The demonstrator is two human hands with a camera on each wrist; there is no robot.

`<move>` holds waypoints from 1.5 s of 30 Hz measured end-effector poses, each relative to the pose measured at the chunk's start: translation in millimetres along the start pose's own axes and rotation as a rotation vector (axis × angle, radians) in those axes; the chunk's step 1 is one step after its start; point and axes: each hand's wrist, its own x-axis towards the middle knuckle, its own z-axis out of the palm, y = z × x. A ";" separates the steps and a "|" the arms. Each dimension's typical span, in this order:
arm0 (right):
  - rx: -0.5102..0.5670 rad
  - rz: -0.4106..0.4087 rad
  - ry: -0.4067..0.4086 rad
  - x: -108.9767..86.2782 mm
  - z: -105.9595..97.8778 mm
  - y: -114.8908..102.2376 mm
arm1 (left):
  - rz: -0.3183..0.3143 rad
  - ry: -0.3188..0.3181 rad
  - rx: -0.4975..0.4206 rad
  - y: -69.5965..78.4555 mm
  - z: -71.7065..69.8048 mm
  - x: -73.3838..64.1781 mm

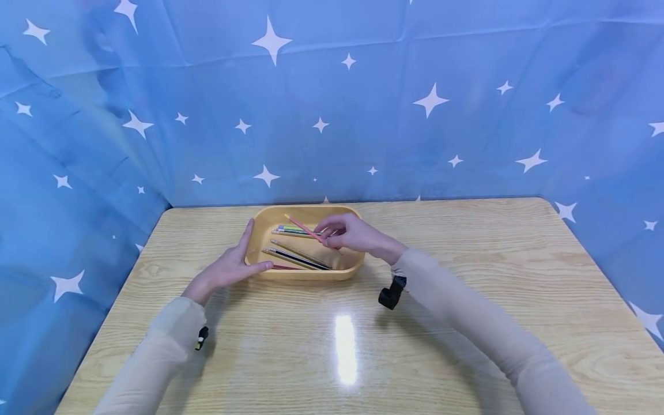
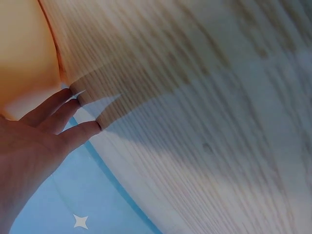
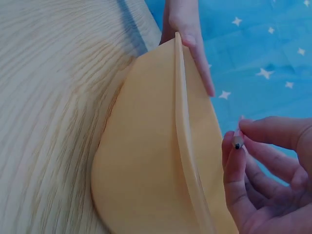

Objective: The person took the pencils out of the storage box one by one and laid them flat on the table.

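A shallow tan tray [image 1: 303, 275] sits near the table's back edge, with several pencils [image 1: 298, 259] lying in it, some dark, some gold. My left hand [image 1: 229, 266] rests against the tray's left end, fingers straight along its outside and thumb by the near rim. In the left wrist view, the fingers [image 2: 58, 109] touch the tray's outer wall. Above the tray, my right hand [image 1: 344, 231] pinches a pink pencil [image 1: 302, 226] between thumb and fingers. The right wrist view shows that pencil's dark tip [image 3: 237, 145] pointing at the camera.
The wood-grain table [image 1: 290, 346] extends in front of the tray and to both sides. Behind it hangs a blue cloth [image 1: 363, 115] with white stars. A black wrist camera [image 1: 392, 293] hangs below the right sleeve.
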 end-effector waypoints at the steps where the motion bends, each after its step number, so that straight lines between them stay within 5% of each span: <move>1: -0.003 -0.001 0.002 -3.8 -3.1 0.3 | -0.002 -0.001 0.002 0.2 -0.1 0.0; 18: -0.067 0.013 0.121 -63.6 -41.3 17.6 | 0.021 -0.010 -0.010 -3.3 0.8 -1.8; 34: 0.017 0.091 0.253 -115.3 -55.8 69.8 | 0.036 -0.014 -0.002 -1.8 1.4 -1.1; 45: 0.015 0.151 0.368 -144.7 -76.9 83.2 | 0.024 -0.011 0.004 -1.0 0.8 -0.8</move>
